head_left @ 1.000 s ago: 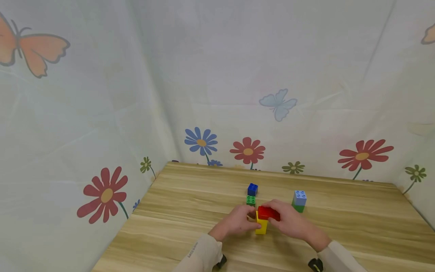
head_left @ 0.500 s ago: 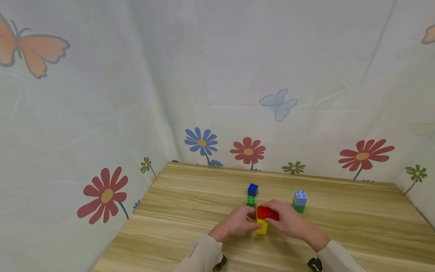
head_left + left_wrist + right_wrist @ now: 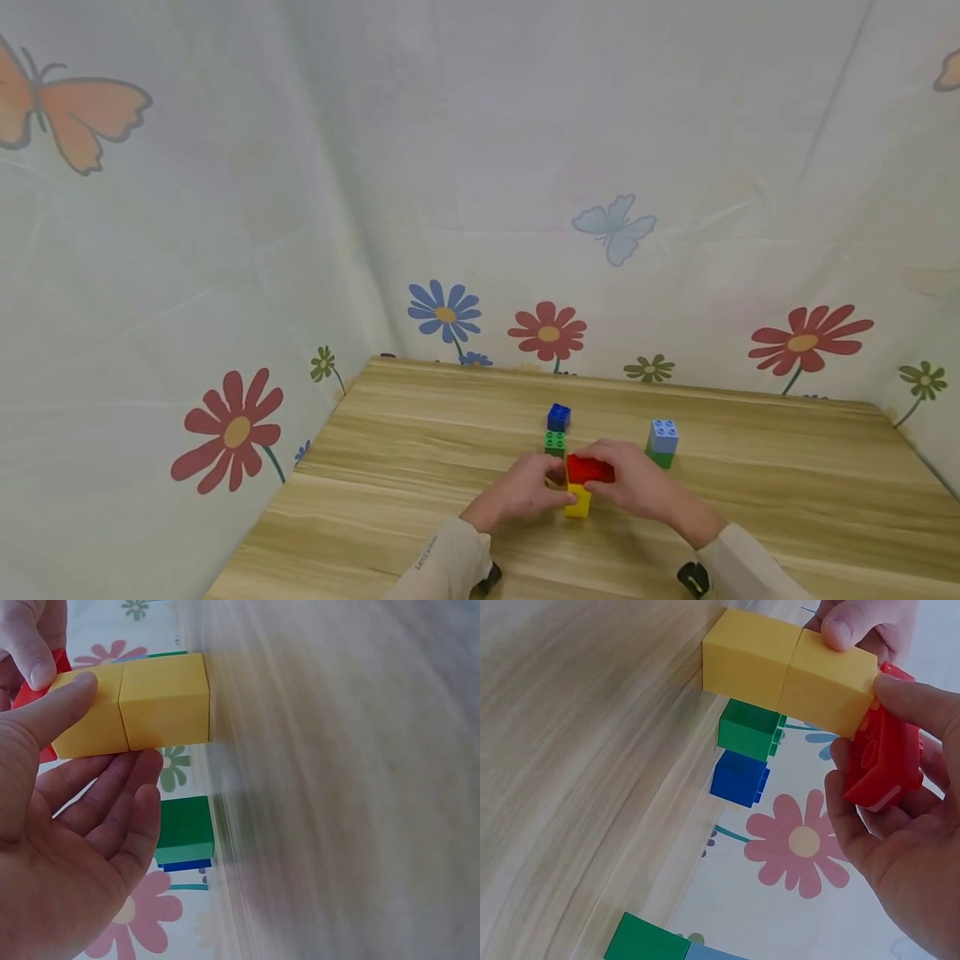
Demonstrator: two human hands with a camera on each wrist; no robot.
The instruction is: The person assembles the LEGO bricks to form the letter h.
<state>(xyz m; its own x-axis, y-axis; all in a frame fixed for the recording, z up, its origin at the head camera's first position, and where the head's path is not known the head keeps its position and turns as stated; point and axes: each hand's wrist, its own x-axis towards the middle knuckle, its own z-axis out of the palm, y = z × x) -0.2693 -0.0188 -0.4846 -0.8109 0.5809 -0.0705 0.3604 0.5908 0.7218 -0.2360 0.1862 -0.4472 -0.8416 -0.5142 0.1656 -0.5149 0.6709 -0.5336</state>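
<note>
Two yellow blocks [image 3: 165, 701] stand stacked on the table, seen sideways in the wrist views. My left hand [image 3: 525, 489] grips the upper yellow block between thumb and fingers. A red brick [image 3: 889, 761] lies across the stack's top, jutting out to the right past it. My right hand [image 3: 637, 482] pinches this red brick, thumb at its near side and fingers behind. In the right wrist view the red brick's hollow underside shows beside the upper yellow block [image 3: 829, 682]; whether it is pressed fully down I cannot tell.
Behind the stack on the wooden table [image 3: 420, 433] are a green brick [image 3: 554, 442] and, farther back, a dark blue brick [image 3: 558, 417]. To the right stands a light blue block [image 3: 663, 435] on a green one [image 3: 660, 458]. A flower-printed cloth [image 3: 480, 167] hangs behind.
The red brick and my right hand have shifted slightly left over the yellow stack. My left hand has kept its grip in nearly the same place.
</note>
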